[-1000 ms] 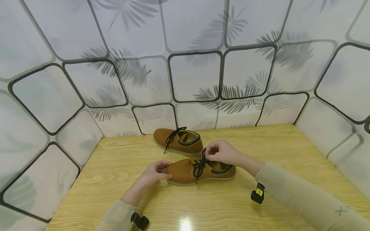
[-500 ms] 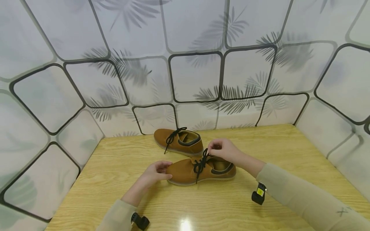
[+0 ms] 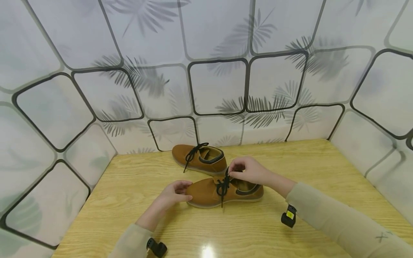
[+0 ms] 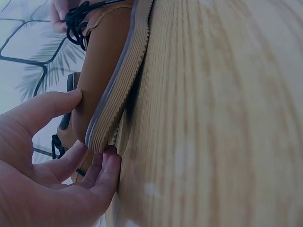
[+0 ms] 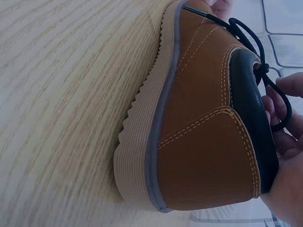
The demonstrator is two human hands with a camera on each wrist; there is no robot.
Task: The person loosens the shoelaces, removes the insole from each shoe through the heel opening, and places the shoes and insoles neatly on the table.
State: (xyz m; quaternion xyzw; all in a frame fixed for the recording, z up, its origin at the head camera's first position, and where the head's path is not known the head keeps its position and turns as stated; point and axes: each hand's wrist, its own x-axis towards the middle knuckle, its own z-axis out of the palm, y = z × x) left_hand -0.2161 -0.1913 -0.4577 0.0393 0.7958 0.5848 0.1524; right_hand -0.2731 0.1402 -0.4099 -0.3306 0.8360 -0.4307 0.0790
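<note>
A brown leather shoe (image 3: 203, 193) with a black shoelace (image 3: 222, 188) sits on the table, toe to the left. My left hand (image 3: 174, 193) grips its toe; in the left wrist view the thumb presses the upper and fingertips tuck beneath the light ridged sole (image 4: 120, 94). Over the shoe's opening, my right hand (image 3: 250, 170) pinches the lace near the bow. A loop of black lace (image 5: 287, 106) curves by the right fingers in the right wrist view; the exact pinch point is partly hidden. The lace's loose end hangs down the shoe's near side.
Just behind stands a matching brown shoe (image 3: 184, 154), its lace tied, its heel close to the near shoe. The wooden table (image 3: 129, 193) meets patterned cloth walls (image 3: 216, 89) at the back and on both sides.
My right hand rose slightly with the lace, then came back down and left toward the bow. The lace's hanging end shifted a little to the right. The left hand stays on the toe.
</note>
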